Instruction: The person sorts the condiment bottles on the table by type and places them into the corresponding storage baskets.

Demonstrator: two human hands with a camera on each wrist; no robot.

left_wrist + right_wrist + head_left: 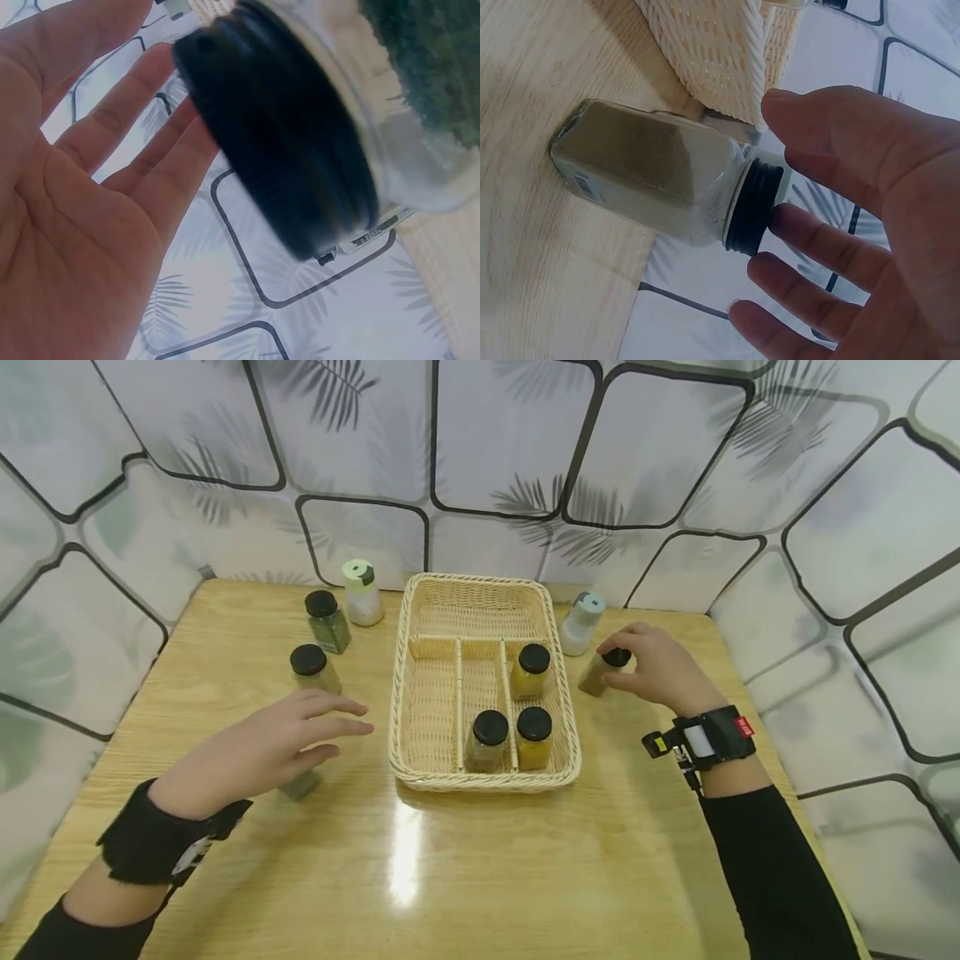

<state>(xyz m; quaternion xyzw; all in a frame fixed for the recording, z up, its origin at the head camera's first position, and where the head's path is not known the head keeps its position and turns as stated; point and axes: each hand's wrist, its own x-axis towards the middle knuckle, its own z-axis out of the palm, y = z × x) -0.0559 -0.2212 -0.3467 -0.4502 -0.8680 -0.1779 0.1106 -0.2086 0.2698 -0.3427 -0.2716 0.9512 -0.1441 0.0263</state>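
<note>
My right hand [651,670] is around the black lid of a glass spice jar [652,165] with grey-brown powder, standing right of the wicker basket [397,710]. In the right wrist view, fingertips are at the lid's edge while the thumb stays apart from it. My left hand [277,743] is spread, fingers nearly straight, above a jar [302,786] whose top it hides in the head view. The left wrist view shows that jar's black lid [277,135] and green flakes [442,67], with the palm beside the lid.
The divided basket holds two yellow-filled jars [534,739] and a paler jar [489,743]. Left of it stand two black-lidded jars [328,625] and a shaker with a light green cap [363,593]. Another white shaker [580,625] stands by the basket's back right.
</note>
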